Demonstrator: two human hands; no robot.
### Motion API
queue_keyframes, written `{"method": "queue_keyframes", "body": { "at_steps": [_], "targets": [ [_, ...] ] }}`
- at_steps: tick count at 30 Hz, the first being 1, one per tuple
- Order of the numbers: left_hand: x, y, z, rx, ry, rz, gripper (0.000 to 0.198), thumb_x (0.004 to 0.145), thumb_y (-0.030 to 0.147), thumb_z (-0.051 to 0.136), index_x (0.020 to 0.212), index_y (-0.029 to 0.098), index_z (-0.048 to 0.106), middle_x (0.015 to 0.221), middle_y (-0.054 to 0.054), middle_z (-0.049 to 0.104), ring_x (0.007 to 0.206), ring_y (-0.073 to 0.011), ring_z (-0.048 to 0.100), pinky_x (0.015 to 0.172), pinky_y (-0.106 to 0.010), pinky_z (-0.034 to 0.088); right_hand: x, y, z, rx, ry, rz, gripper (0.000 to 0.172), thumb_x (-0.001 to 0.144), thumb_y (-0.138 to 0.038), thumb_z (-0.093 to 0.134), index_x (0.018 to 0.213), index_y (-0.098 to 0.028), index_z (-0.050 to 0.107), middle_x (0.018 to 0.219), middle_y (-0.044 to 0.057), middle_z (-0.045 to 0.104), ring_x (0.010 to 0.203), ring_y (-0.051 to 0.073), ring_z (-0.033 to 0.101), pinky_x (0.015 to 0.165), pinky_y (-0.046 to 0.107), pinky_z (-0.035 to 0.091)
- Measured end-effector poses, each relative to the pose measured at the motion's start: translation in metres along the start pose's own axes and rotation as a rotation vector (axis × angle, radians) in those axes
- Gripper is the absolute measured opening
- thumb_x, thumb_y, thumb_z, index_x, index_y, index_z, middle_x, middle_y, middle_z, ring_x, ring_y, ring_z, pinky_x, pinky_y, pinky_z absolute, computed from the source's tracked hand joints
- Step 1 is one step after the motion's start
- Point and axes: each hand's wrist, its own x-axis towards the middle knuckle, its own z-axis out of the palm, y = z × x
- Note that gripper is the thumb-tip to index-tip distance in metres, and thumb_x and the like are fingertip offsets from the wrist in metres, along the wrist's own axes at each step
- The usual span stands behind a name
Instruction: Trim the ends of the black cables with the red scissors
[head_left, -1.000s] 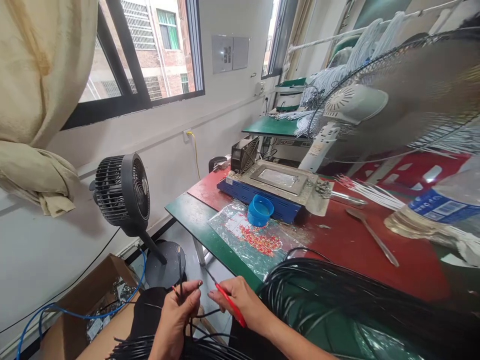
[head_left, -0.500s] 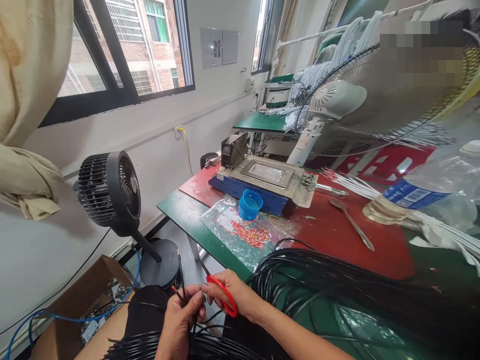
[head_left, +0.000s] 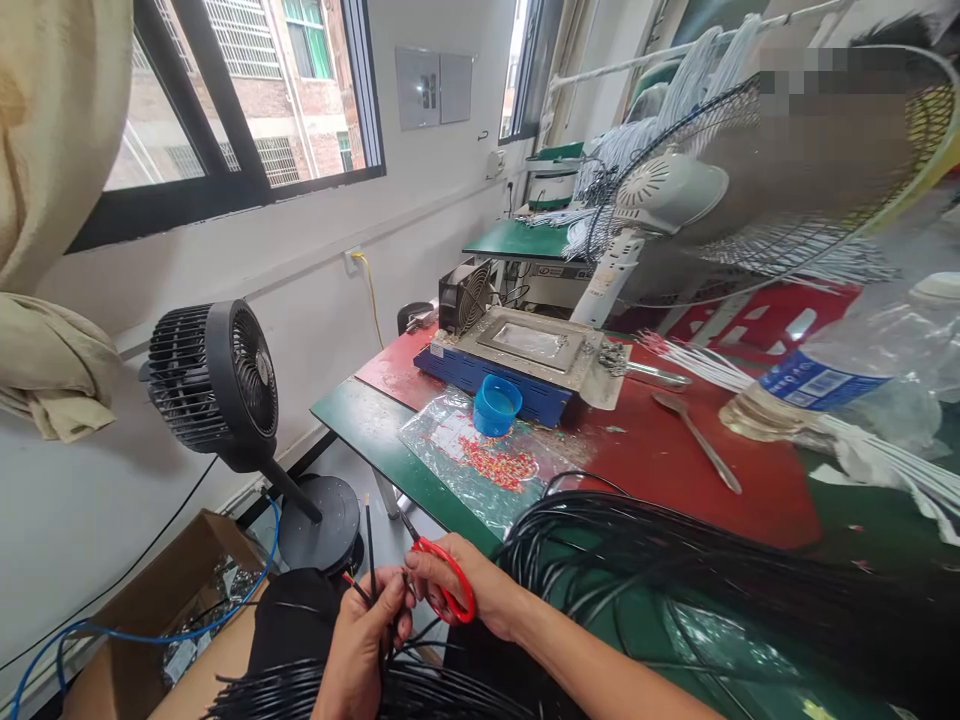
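Observation:
Near the bottom middle, my left hand (head_left: pixel 367 625) is closed around black cables (head_left: pixel 370 545) whose stripped ends stick up past the fingers, with red and yellow cores showing on one. My right hand (head_left: pixel 457 585) grips red-handled scissors (head_left: pixel 463 590), their dark blades pointing up and away from me. The fingertips of both hands meet; what lies between them is too small to make out. A bundle of cut black cables (head_left: pixel 277 695) rests across my lap below the left hand. A large coil of black cable (head_left: pixel 600 545) lies on the table beside my right forearm.
Red and yellow bits (head_left: pixel 499 465) lie on a plastic bag beside a blue cup (head_left: pixel 496 405). Behind stands a blue heated machine (head_left: pixel 502 375). A spoon (head_left: pixel 701 445) and a water bottle (head_left: pixel 806 390) are to the right. A black fan (head_left: pixel 217 385) and a cardboard box (head_left: pixel 127 630) stand left.
The cable ends in my left hand have shifted slightly right and stand more upright. The scissors have turned a little in my right hand. The view has moved slightly.

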Motion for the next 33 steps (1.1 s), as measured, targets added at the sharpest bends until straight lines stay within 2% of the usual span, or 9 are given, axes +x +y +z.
{"method": "queue_keyframes", "body": {
  "at_steps": [4,11,16,22,28,33],
  "targets": [
    [0.0005,-0.0028,-0.0012,0.014,0.000,0.009,0.023,0.067,0.036,0.063,0.062,0.013,0.059,0.053,0.002,0.052,0.041,-0.0030,0.037,0.042,-0.018,0.021,0.0005,0.0013,-0.0024,0.005,-0.029,0.021,0.046,0.069,-0.055,0.060,0.056,-0.011,0.058,0.034,-0.005,0.042,0.030,0.005,0.035,0.034,0.018,0.026],
    [0.0012,-0.0040,-0.0002,-0.044,0.020,0.046,0.022,0.067,0.035,0.064,0.061,0.014,0.059,0.051,0.002,0.052,0.045,-0.0041,0.038,0.045,-0.017,0.026,-0.0015,0.0020,-0.0054,0.061,-0.063,0.110,0.046,0.067,-0.055,0.062,0.057,-0.011,0.056,0.040,-0.004,0.047,0.032,0.005,0.039,0.032,0.017,0.026],
    [0.0035,-0.0046,-0.0005,-0.052,0.031,0.067,0.019,0.068,0.033,0.064,0.068,0.014,0.061,0.056,0.001,0.053,0.047,-0.0052,0.040,0.047,-0.018,0.029,0.0003,0.0033,-0.0042,0.070,-0.030,0.075,0.050,0.066,-0.060,0.059,0.055,-0.011,0.056,0.036,-0.005,0.044,0.030,0.004,0.037,0.033,0.017,0.025],
    [0.0038,-0.0067,-0.0035,0.025,-0.003,0.076,0.021,0.070,0.035,0.061,0.067,0.014,0.061,0.058,0.000,0.054,0.051,-0.0067,0.040,0.049,-0.021,0.029,0.0007,0.0042,-0.0033,0.049,-0.036,0.068,0.049,0.066,-0.059,0.059,0.055,-0.012,0.055,0.037,-0.005,0.045,0.030,0.005,0.037,0.033,0.018,0.024],
    [0.0060,-0.0083,-0.0075,0.001,0.045,0.043,0.021,0.070,0.036,0.062,0.078,0.016,0.062,0.052,0.003,0.052,0.050,-0.0070,0.040,0.050,-0.021,0.029,-0.0002,0.0063,-0.0005,-0.031,-0.056,0.080,0.046,0.062,-0.056,0.065,0.055,-0.011,0.056,0.036,-0.005,0.044,0.030,0.005,0.037,0.032,0.017,0.025],
    [0.0053,-0.0047,-0.0050,0.010,0.031,0.061,0.020,0.070,0.035,0.061,0.073,0.015,0.061,0.061,0.001,0.054,0.052,-0.0069,0.041,0.051,-0.021,0.030,0.0025,0.0078,-0.0028,0.046,-0.032,0.049,0.052,0.066,-0.062,0.058,0.055,-0.012,0.056,0.035,-0.005,0.044,0.030,0.005,0.037,0.033,0.018,0.025]
  ]
}}
